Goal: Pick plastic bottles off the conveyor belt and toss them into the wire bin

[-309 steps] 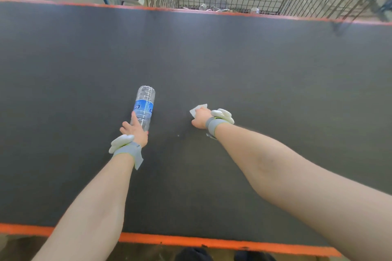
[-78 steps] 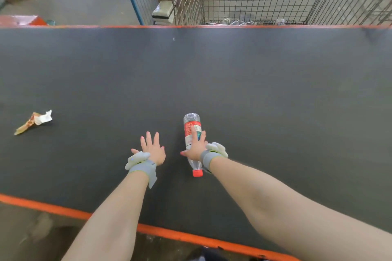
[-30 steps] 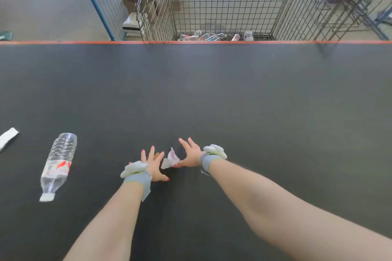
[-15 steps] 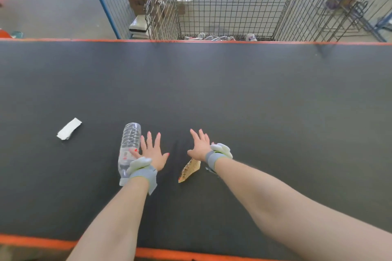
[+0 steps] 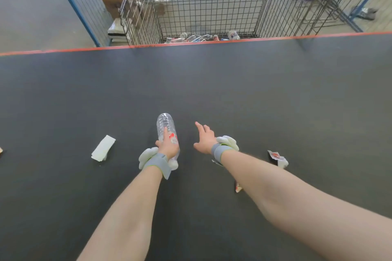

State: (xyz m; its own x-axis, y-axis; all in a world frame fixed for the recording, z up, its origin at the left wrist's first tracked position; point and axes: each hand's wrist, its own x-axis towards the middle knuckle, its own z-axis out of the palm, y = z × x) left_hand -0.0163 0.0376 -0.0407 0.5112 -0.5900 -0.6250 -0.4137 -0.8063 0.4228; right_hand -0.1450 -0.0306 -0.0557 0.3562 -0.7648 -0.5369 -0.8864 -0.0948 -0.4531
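Since half a second ago our left hand (image 5: 168, 146) has shifted onto the clear plastic bottle (image 5: 165, 124) that lay just beside it, and now its fingers curl round the bottle's labelled middle, base pointing away toward the wire bin (image 5: 212, 2); whether it has left the conveyor belt (image 5: 233, 82) we cannot tell. Our right hand (image 5: 204, 140) hovers just beside it with fingers spread and relaxed, holding nothing. A white paper scrap (image 5: 103, 148) lies on the belt left of our left hand, a crumpled wrapper (image 5: 277, 157) right of our right forearm, and other bottles (image 5: 199, 37) lie on the bin's floor.
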